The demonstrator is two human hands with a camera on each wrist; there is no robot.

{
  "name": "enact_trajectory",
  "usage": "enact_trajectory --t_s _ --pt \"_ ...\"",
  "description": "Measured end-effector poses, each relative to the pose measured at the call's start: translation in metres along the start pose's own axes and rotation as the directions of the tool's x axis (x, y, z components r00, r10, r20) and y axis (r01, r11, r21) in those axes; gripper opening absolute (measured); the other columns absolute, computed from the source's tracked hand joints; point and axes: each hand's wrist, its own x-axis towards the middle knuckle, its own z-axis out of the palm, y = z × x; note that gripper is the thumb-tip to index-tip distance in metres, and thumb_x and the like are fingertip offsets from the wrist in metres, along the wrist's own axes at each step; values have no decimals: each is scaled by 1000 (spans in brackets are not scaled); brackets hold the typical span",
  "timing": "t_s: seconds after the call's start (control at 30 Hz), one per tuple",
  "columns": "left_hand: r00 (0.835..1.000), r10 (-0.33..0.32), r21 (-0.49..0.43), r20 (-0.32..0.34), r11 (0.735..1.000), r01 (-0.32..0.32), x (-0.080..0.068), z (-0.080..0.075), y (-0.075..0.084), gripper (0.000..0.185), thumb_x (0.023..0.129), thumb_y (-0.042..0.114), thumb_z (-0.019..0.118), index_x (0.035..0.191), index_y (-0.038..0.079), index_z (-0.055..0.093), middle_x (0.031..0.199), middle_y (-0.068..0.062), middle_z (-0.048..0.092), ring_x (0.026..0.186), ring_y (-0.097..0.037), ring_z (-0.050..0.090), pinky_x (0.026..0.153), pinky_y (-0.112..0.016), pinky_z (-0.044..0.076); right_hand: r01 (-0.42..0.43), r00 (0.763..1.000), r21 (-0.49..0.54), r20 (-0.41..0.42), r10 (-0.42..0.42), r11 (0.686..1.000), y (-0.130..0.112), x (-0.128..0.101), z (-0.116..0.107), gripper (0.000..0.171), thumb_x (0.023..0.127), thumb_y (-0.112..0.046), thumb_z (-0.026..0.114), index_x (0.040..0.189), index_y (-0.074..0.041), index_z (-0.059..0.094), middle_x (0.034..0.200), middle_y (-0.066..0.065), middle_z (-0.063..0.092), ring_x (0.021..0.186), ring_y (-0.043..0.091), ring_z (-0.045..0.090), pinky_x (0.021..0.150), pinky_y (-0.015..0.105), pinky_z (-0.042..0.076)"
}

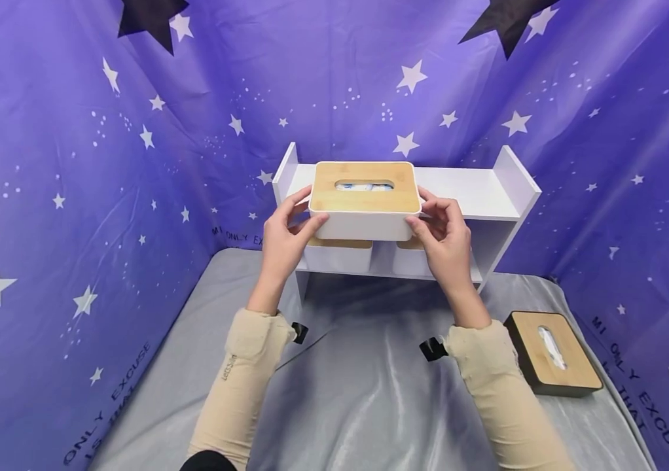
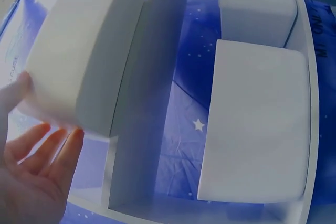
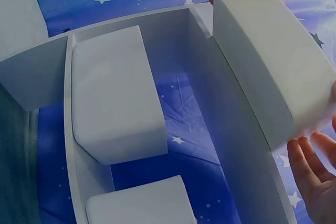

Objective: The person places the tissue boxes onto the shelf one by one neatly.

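Observation:
Both hands hold a white tissue box (image 1: 364, 226) with a wooden lid, level at the top board of a white shelf (image 1: 458, 190). Through the lid's slot, white and blue wrapping shows. The left hand (image 1: 284, 239) grips the box's left end, thumb at the front corner. On the opposite end, the right hand (image 1: 446, 239) grips it the same way. The box's front hides part of the top board's edge; whether its underside touches the board I cannot tell. In the left wrist view, the left hand's fingers (image 2: 68, 156) lie against the box end.
On the shelf's lower board stand two more white boxes, a left one (image 1: 340, 258) and a right one (image 1: 411, 260), partly hidden. A dark tissue box (image 1: 576, 333) with a wooden lid lies on the grey cloth (image 1: 358, 366) at right. Purple starry curtains (image 1: 334, 78) enclose the space.

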Motion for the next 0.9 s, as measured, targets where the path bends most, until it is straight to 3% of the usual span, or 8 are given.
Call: enact_trajectory --t_s 0.2,0.33,0.43,0.6,0.73,0.9 --pt "990 58 45 -126 998 -53 4 6 6 45 84 23 81 122 4 66 122 -12 67 106 -23 69 87 -40 62 -22 999 -5 -32 22 1000 -2 6 8 34 92 -3 69 114 13 51 138 15 62 109 2 63 86 11 55" --pt "976 107 104 -189 991 -88 6 7 7 35 85 14 80 110 -2 61 108 -16 62 103 -25 66 84 -41 63 -22 999 4 -24 22 1000 -1 9 15 35 92 -1 68 121 12 53 135 18 61 110 5 63 87 11 55" --pt "970 127 158 -207 983 -95 5 7 7 28 86 7 77 104 -3 58 104 -18 59 105 -26 63 86 -39 62 -12 1000 -10 -16 11 1000 0 9 20 37 91 0 68 124 10 56 131 19 61 112 13 64 86 11 55" --pt "971 129 195 -200 977 -89 1 8 5 26 88 3 74 110 -3 61 113 -20 56 116 -26 58 94 -32 59 9 1000 -60 13 -8 998 1 8 24 38 91 0 68 128 5 60 127 19 58 116 27 63 86 11 55" --pt "974 131 218 -183 972 -90 -4 7 3 32 89 3 71 120 -1 62 123 -19 53 120 -26 54 99 -33 57 19 998 -91 64 -14 996 -1 7 28 44 91 1 68 134 3 58 131 20 55 123 28 59 95 24 57" --pt "979 131 229 -157 969 -93 -8 5 2 37 90 3 70 126 1 60 132 -18 51 122 -28 51 102 -35 55 10 992 -89 127 1 996 -3 8 36 54 91 5 67 141 7 48 140 26 47 132 34 48 108 47 50"
